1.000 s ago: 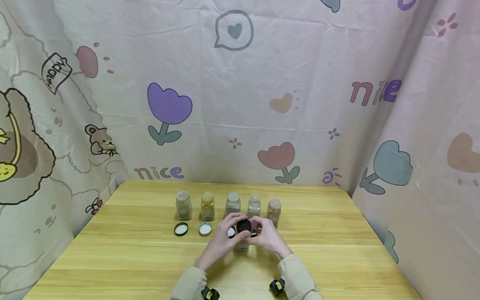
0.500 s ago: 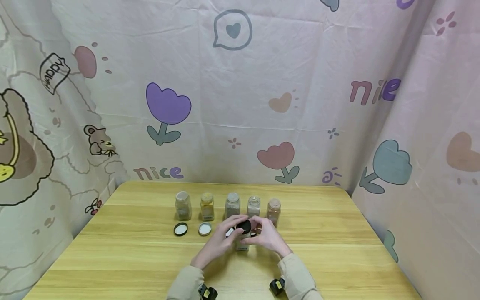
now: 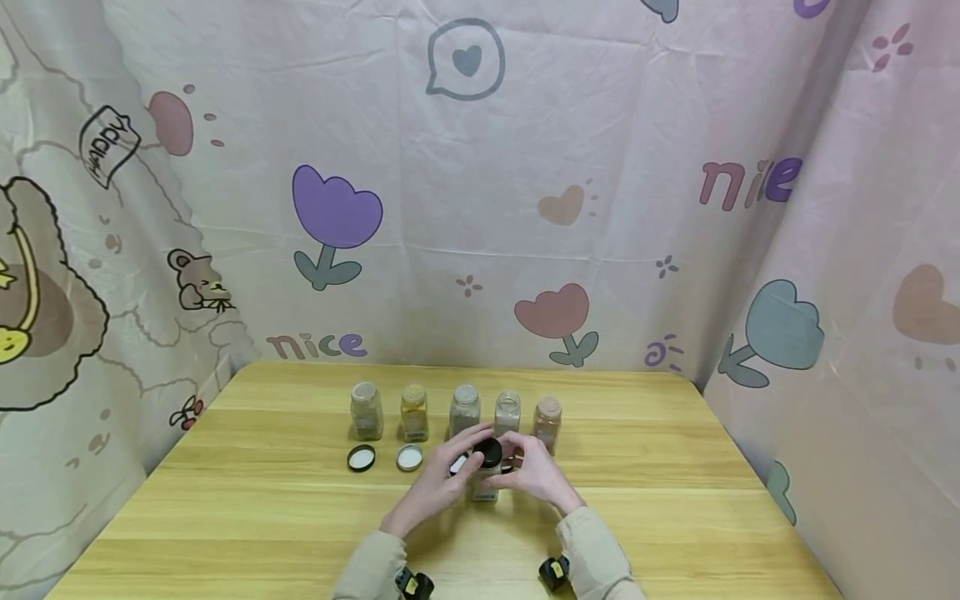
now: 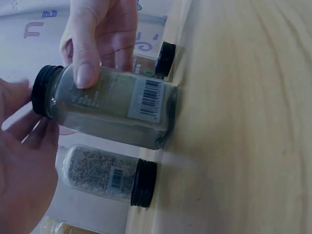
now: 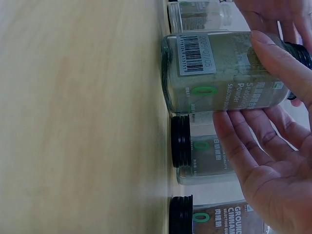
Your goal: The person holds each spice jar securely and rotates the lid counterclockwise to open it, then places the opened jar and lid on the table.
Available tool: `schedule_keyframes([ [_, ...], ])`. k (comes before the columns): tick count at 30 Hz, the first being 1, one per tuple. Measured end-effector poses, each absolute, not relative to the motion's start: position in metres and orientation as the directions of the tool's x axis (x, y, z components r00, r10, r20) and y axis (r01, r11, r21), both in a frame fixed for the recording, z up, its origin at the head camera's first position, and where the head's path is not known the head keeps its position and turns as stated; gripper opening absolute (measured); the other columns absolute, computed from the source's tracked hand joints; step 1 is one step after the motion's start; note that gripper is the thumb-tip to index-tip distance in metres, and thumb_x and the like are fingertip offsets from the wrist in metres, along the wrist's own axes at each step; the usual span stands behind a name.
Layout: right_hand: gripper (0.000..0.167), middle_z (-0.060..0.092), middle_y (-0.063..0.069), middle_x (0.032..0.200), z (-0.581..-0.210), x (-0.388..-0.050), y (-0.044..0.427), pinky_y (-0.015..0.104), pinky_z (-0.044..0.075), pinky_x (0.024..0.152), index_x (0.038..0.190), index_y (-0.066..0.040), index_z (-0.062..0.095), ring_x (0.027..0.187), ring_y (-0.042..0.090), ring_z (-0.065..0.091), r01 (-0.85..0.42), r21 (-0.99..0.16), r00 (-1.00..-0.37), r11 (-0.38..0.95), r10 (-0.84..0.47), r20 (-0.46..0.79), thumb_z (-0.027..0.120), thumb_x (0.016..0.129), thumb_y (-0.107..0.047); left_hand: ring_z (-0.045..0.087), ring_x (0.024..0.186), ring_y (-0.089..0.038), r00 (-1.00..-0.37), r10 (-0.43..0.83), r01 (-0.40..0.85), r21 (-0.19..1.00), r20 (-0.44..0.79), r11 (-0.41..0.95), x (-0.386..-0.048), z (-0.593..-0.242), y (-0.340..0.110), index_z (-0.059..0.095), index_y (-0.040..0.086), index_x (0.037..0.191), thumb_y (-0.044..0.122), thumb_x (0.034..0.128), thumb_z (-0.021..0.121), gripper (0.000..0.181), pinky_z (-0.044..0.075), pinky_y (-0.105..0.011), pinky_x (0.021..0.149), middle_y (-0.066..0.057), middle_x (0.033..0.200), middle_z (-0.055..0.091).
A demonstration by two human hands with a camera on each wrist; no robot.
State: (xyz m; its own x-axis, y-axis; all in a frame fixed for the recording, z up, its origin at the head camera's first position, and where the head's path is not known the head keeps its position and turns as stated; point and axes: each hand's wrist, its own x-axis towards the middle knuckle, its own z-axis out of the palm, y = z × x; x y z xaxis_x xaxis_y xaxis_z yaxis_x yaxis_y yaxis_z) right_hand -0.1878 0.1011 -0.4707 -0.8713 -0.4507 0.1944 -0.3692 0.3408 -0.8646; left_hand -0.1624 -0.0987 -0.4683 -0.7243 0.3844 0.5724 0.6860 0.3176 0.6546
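Note:
A clear glass spice jar [image 5: 219, 73] of greenish-beige powder, labelled "Seasoning Powder", stands upright near the middle of the table. Around its body my right hand [image 3: 531, 475] curls, with the thumb on one side and fingers on the other. My left hand [image 3: 442, 483] grips the black screw lid [image 4: 45, 91] at the jar's mouth between thumb and fingers. In the head view the hands cover most of the jar, leaving the lid's top and the lower label in sight. Whether the lid is tight I cannot tell.
Behind the hands several lidless jars stand in a row, including a yellow one [image 3: 415, 414] and a reddish one [image 3: 548, 425]. Before them lie upturned lids: a black-rimmed one [image 3: 362, 457], a silver-rimmed one [image 3: 409, 457], others partly hidden. A printed curtain [image 3: 480, 208] backs the wooden table [image 3: 262, 517].
The left fingers have shifted around the lid, whose top has turned slightly and now sits level on the jar. My right hand and the jar have stayed put.

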Motion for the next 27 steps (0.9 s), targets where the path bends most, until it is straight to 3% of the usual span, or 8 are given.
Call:
schedule_keyframes([
  [3, 0.044, 0.069, 0.009, 0.1, -0.47, -0.1872, 0.1011, 0.022, 0.06, 0.08, 0.109, -0.003, 0.066, 0.09, 0.015, 0.066, -0.369, -0.862, -0.873, 0.349, -0.448, 0.192, 0.09, 0.072, -0.011, 0.051, 0.136, -0.041, -0.71, 0.445, 0.692, 0.657, 0.545, 0.299, -0.1629, -0.4679, -0.1014, 0.056, -0.004, 0.139, 0.006, 0.1038, 0.05, 0.037, 0.046, -0.038, 0.116, -0.019, 0.149, 0.053],
  [8, 0.045, 0.07, 0.009, 0.1, -0.4688, -0.1861, 0.1007, 0.024, 0.06, 0.08, 0.11, -0.003, 0.066, 0.091, 0.017, 0.067, -0.363, -0.863, -0.876, 0.352, -0.444, 0.188, 0.09, 0.072, -0.011, 0.052, 0.135, -0.04, -0.705, 0.462, 0.696, 0.651, 0.538, 0.304, -0.1632, -0.4685, -0.1028, 0.056, -0.005, 0.139, 0.006, 0.1035, 0.05, 0.037, 0.045, -0.037, 0.117, -0.019, 0.147, 0.056],
  [13, 0.045, 0.07, 0.01, 0.103, -0.4703, -0.1862, 0.1009, 0.031, 0.062, 0.08, 0.11, -0.003, 0.066, 0.093, 0.018, 0.068, -0.356, -0.87, -0.877, 0.341, -0.443, 0.184, 0.09, 0.073, -0.011, 0.06, 0.127, -0.038, -0.701, 0.413, 0.71, 0.62, 0.582, 0.332, -0.1627, -0.4686, -0.1012, 0.061, -0.002, 0.134, 0.007, 0.0998, 0.058, 0.035, 0.052, -0.045, 0.108, -0.018, 0.138, 0.063],
  [20, 0.042, 0.068, 0.011, 0.099, -0.4694, -0.1871, 0.1012, 0.036, 0.063, 0.088, 0.107, -0.001, 0.066, 0.091, 0.017, 0.064, -0.342, -0.881, -0.876, 0.327, -0.451, 0.172, 0.089, 0.073, -0.007, 0.066, 0.113, -0.031, -0.75, 0.302, 0.661, 0.646, 0.589, 0.382, -0.1615, -0.4679, -0.0971, 0.066, 0.001, 0.128, 0.016, 0.0894, 0.075, 0.043, 0.06, -0.046, 0.094, -0.013, 0.124, 0.068],
  [23, 0.041, 0.067, 0.01, 0.098, -0.47, -0.1879, 0.1011, 0.031, 0.062, 0.088, 0.106, -0.002, 0.066, 0.09, 0.015, 0.063, -0.347, -0.875, -0.875, 0.336, -0.451, 0.174, 0.089, 0.073, -0.007, 0.065, 0.116, -0.03, -0.753, 0.308, 0.658, 0.644, 0.582, 0.391, -0.162, -0.4684, -0.0972, 0.065, 0.004, 0.13, 0.019, 0.0895, 0.075, 0.045, 0.059, -0.046, 0.096, -0.013, 0.128, 0.066],
  [27, 0.041, 0.068, 0.008, 0.099, -0.4706, -0.1879, 0.1011, 0.023, 0.06, 0.085, 0.107, -0.003, 0.066, 0.09, 0.012, 0.064, -0.339, -0.88, -0.878, 0.334, -0.449, 0.167, 0.089, 0.073, -0.008, 0.06, 0.128, -0.036, -0.733, 0.371, 0.68, 0.63, 0.57, 0.375, -0.1626, -0.4688, -0.0999, 0.061, 0.004, 0.135, 0.014, 0.0974, 0.065, 0.04, 0.054, -0.046, 0.106, -0.018, 0.141, 0.059],
])
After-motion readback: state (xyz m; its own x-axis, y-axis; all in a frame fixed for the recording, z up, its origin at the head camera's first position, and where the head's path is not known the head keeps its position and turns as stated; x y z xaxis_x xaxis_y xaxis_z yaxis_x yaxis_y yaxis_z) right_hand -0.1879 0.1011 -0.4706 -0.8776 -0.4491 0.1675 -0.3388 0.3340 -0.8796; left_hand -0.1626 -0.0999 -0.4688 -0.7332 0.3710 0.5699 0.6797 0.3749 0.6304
